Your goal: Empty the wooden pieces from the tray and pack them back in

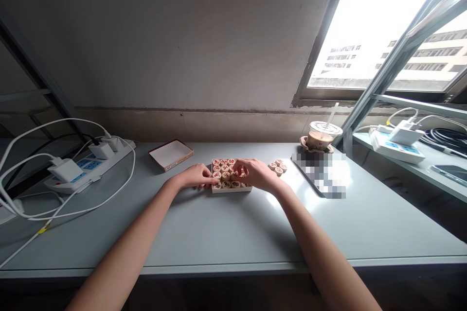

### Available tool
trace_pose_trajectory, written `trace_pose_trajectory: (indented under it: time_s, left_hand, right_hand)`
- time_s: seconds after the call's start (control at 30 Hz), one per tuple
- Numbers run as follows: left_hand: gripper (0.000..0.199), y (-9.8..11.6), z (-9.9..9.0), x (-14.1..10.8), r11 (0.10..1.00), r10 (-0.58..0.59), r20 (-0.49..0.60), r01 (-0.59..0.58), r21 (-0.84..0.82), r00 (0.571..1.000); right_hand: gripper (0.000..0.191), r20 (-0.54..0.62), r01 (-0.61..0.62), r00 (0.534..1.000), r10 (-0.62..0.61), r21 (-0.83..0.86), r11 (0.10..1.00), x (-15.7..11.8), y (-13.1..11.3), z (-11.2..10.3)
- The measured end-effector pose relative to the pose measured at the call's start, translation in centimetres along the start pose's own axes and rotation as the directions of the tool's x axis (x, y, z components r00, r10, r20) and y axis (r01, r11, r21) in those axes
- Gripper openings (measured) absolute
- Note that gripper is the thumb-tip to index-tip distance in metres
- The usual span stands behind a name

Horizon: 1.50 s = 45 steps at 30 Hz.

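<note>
A shallow open box (pixel 231 191) on the desk holds Chinese chess pieces (pixel 225 175) in rows, round and wooden, with red characters and, in the nearest row, black ones. My left hand (pixel 197 176) grips the box's left side, its thumb over the near left corner. Above the box's right part, my right hand (pixel 257 172) is closed in a pinch on a Chinese chess piece, mostly hidden by the fingers. The right columns are partly covered by that hand. Several loose Chinese chess pieces (pixel 278 171) lie together just right of the box.
The box lid (pixel 171 154) lies inside up at the back left. A power strip (pixel 82 167) with chargers and looping white cables (pixel 133 175) takes up the left. An iced drink cup (pixel 321 135) stands at the back right, behind a flat blurred object (pixel 317 175).
</note>
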<state>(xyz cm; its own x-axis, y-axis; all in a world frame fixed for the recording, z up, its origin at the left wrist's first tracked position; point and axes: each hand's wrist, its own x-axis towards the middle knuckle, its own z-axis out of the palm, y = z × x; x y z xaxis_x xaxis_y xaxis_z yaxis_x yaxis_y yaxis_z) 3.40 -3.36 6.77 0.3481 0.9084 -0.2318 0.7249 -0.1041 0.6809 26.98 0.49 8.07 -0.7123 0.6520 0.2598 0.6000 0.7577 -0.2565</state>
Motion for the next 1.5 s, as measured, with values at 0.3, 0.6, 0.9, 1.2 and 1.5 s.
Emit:
trace_pose_trajectory:
  time_s: [0.3,0.6,0.9,1.2,1.5]
  left_hand:
    - [0.055,-0.4,0.1,0.3,1.0,0.017,0.004,-0.017,0.006,1.0]
    - [0.055,-0.7,0.2,0.5,1.0,0.008,-0.002,-0.008,0.001,1.0]
    - [0.055,-0.2,0.1,0.1,1.0,0.019,-0.005,-0.019,0.023,1.0]
    - [0.053,-0.2,0.0,0.1,1.0,0.014,-0.001,-0.014,-0.008,1.0]
    - [0.053,-0.2,0.0,0.1,1.0,0.0,0.021,0.0,-0.015,1.0]
  right_hand:
    - [0.011,-0.043,0.047,0.998,-0.049,-0.045,0.998,0.2,-0.2,0.7]
    - [0.016,-0.086,0.099,0.99,-0.109,-0.109,0.989,0.5,-0.9,1.9]
    - [0.016,-0.074,-0.002,0.997,0.004,0.024,1.0,0.2,-0.3,0.2]
    - [0.014,0.07,-0.132,0.989,0.132,-0.005,0.991,-0.3,0.5,-0.8]
    - [0.02,0.111,-0.065,0.992,0.052,0.122,0.99,-0.3,0.7,-0.8]
